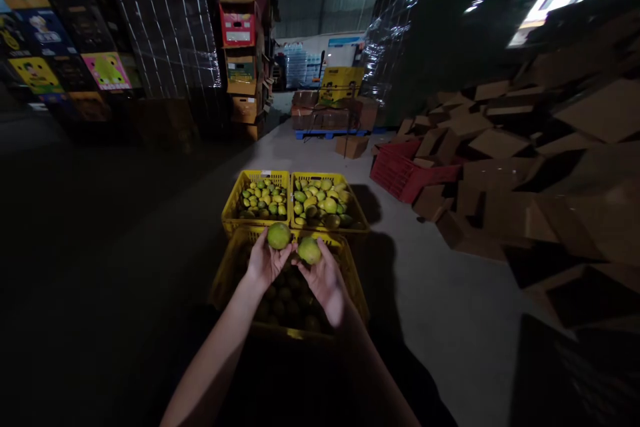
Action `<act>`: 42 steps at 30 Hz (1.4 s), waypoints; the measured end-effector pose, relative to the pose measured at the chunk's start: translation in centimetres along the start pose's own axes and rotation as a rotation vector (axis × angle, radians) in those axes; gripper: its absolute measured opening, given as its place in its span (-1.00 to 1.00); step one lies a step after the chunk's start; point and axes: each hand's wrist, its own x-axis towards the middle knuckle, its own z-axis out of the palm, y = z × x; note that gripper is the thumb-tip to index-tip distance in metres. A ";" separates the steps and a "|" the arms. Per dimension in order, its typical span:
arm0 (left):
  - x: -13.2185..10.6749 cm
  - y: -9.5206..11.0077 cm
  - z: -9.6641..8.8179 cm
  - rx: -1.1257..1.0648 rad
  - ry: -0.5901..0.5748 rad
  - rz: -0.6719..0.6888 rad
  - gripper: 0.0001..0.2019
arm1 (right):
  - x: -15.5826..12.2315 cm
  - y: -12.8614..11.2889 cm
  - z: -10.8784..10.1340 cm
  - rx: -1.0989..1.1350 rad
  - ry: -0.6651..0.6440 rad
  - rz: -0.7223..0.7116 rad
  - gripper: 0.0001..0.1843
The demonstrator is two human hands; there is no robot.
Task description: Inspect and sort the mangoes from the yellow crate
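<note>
My left hand (267,261) is closed round a green lemon (279,236), its fingers cupped below the fruit. A second green lemon (309,251), slightly yellower, rests in the fingers of my right hand (323,277). Both hands are close together over a yellow plastic crate (357,290), whose dark load of round fruit (285,300) lies in shadow. Just beyond are two more yellow crates. The left crate (231,203) holds small green and yellow lemons (263,198); the right crate (356,203) contains larger yellow-green ones (320,200).
On the right, flattened and open cardboard boxes (495,200) form a big heap around a red plastic crate (395,170). Stacked cartons (239,33) rise at the back left. A blue pallet (327,135) carries boxes farther away. Grey floor (440,307) runs between the crates and the heap.
</note>
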 end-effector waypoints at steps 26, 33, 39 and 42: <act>0.4 -0.6 -0.5 0.058 -0.138 -0.082 -0.60 | 0.6 -0.1 -0.3 0.090 0.126 0.046 -0.84; 0.4 -0.7 -0.3 0.110 -0.102 -0.021 -0.65 | 0.2 -0.2 -0.2 0.012 0.123 -0.045 -0.86; -0.3 -0.7 0.0 0.308 -0.144 0.291 -0.60 | -0.8 -1.1 0.1 -0.206 0.020 -0.319 -0.67; -0.7 -0.7 0.1 0.452 -0.088 0.483 -0.59 | -1.2 -1.3 0.1 -0.370 0.047 -0.469 -0.53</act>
